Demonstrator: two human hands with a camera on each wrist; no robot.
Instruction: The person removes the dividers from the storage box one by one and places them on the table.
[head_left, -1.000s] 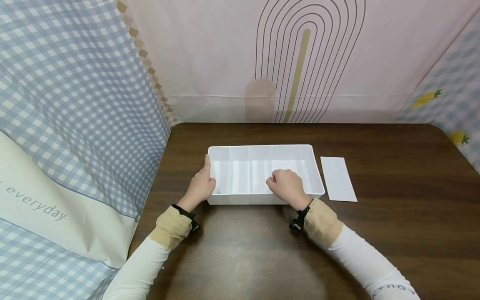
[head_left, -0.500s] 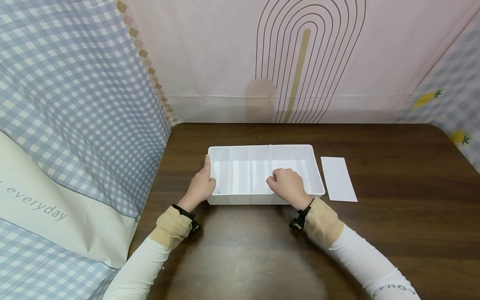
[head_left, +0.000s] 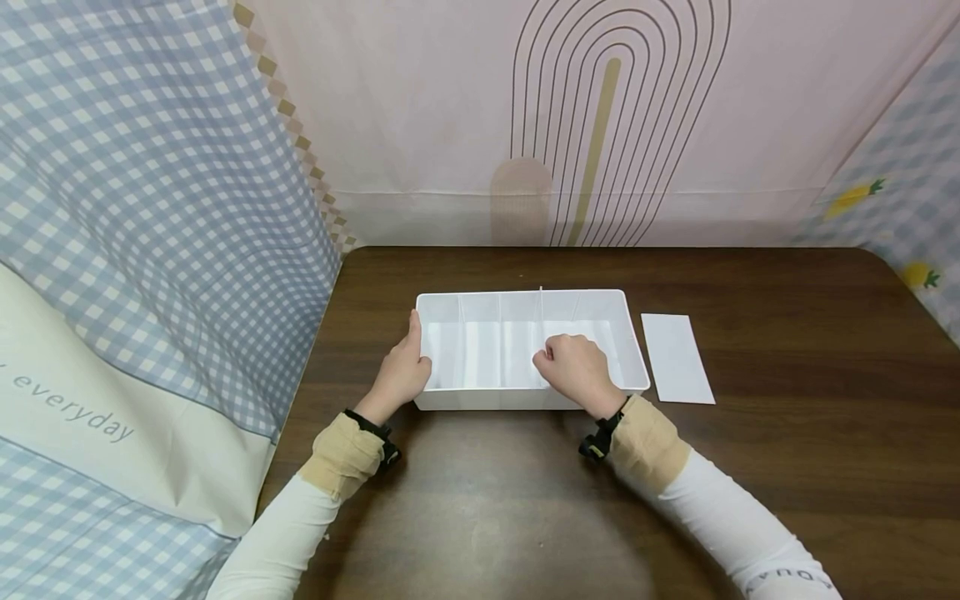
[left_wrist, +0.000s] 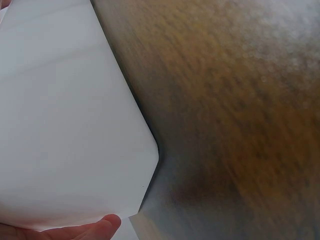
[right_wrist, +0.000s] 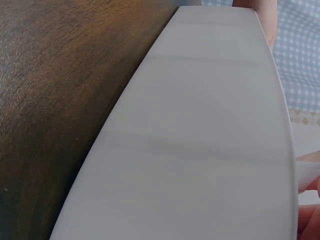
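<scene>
A long white tray (head_left: 480,400) with upright dividers lies on the brown table. At its left end, my left hand (head_left: 400,371) holds the wall, index finger straight along the outside and thumb at the rim. In the left wrist view a fingertip (left_wrist: 111,220) shows at the tray's edge. My right hand (head_left: 577,371) is curled over the tray's front right part. Its fingers (right_wrist: 311,220) pinch a thin white divider (right_wrist: 306,174), seen at the edge of the right wrist view. The top back corner of this divider (head_left: 541,293) pokes slightly above the back rim.
A flat white rectangular piece (head_left: 678,358) lies on the table (head_left: 810,375) just right of the tray. Behind the table hangs a pink patterned cloth (head_left: 420,108); a blue checked cloth (head_left: 172,167) hangs along the left side.
The divider's back corner has risen a little above the tray's back rim, and my right hand has lifted very slightly. My left hand and the tray stay in place.
</scene>
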